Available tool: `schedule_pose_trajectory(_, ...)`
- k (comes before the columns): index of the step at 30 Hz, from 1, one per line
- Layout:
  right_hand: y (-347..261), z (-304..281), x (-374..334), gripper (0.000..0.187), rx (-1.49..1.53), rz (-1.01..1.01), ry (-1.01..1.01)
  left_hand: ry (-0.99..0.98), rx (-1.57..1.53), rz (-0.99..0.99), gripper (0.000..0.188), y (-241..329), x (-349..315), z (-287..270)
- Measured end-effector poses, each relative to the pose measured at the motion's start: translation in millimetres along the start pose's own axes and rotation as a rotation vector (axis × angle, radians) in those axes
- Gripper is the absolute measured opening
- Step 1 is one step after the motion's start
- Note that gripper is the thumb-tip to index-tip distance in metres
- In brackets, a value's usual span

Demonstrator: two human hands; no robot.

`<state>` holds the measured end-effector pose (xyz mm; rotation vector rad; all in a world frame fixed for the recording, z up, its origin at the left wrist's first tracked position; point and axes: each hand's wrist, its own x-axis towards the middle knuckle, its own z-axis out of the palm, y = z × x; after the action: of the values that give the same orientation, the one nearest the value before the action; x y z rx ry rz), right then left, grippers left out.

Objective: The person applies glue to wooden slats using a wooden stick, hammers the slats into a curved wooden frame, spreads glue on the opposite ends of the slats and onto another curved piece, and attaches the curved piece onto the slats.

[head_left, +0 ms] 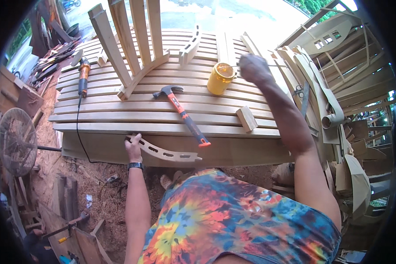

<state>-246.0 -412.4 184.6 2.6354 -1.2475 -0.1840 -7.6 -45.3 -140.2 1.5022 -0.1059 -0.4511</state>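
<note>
My left hand [134, 146] grips one end of a curved, slotted wooden piece [160, 152] at the near edge of the slatted wooden work surface [132, 127]. The piece's other end points right, in front of my body. Farther right, my right hand [254, 70] is closed in a fist beside the rim of a yellow jar [218, 82]. A thin, light-coloured stick-like shape shows by the fist, too faint to name. Left of the jar lies a claw hammer [180, 109] with an orange and dark handle. A small wooden block [247, 119] rests near the front edge.
Upright wooden slats [138, 39] rise from a curved rail at the back left, near an orange power tool [84, 75] with a cord. Another slotted curved piece [191, 46] stands behind. Scissors [299, 90] lie at right. A fan [16, 141] stands at left.
</note>
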Motion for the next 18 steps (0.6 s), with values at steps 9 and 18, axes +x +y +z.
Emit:
schedule_pose_trajectory(9,84,48,-84,0.04,1.381,-0.002,-0.155,0.216,-0.12,0.167,0.044,-29,3,-4)
schedule_pose_trajectory(18,-21,88,-162,0.047,1.48,-0.181,-0.479,0.195,0.216,0.593,0.05,60,-11,-26)
